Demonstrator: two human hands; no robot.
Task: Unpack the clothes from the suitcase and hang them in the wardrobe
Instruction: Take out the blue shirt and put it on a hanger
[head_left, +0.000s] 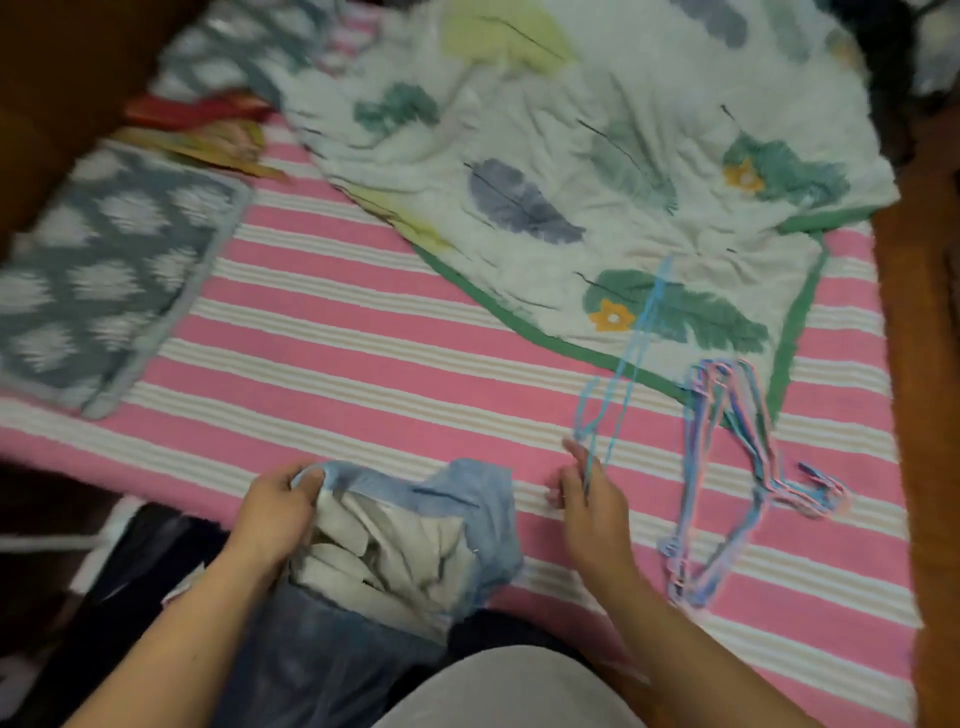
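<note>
— Denim, was it, at the near edge of the bed (363, 364)?

— From the head view, yes: a pair of jeans (457, 514) lay bunched there, waistband turned open so the pale lining showed. The left hand (280, 512) had its fingers curled round the waistband edge.

— And the right hand (592, 499)?

— It pinched a thin blue hanger (623, 364), blurred, lifted over the striped sheet. More hangers (727, 467) lay in a loose pile just beside it, near the leaf-print quilt (597, 171).

— How would the jeans handle?

— Soft but weighty, I judged; limp, prone to sag and slide off a slim hanger. Best taken by the waistband, where the cloth was stiffest.

— Suitcase, wardrobe?

— Couldn't tell; something dark sat below the bed edge.
</note>
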